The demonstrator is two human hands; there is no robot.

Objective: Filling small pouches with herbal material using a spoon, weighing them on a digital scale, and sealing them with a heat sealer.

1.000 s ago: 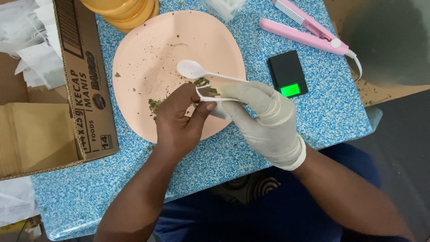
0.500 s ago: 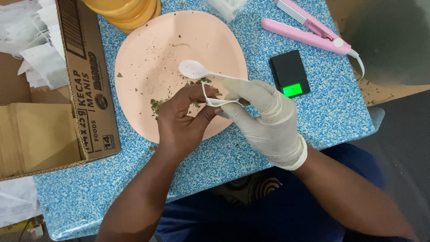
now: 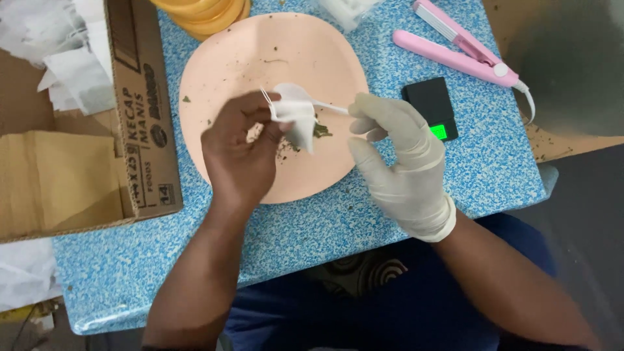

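My bare left hand [image 3: 239,156] pinches a small white filter bag [image 3: 294,116] over the peach plate [image 3: 260,52]. My right hand [image 3: 396,156], in a white glove, holds a white plastic spoon [image 3: 330,108] by its handle. The spoon's bowl is hidden inside or behind the bag's mouth. Dried green-brown leaf crumbs [image 3: 321,132] lie on the plate just under the bag.
An open cardboard box [image 3: 84,149] with white paper bags stands at the left. A small black scale [image 3: 431,109] with a lit green display sits right of the plate. A pink flat iron [image 3: 458,49] lies at the back right, stacked yellow plates [image 3: 205,14] at the back.
My left hand has lifted the white bag up off the plate. The spoon's bowl, plainly visible before, has gone in at the bag's mouth.
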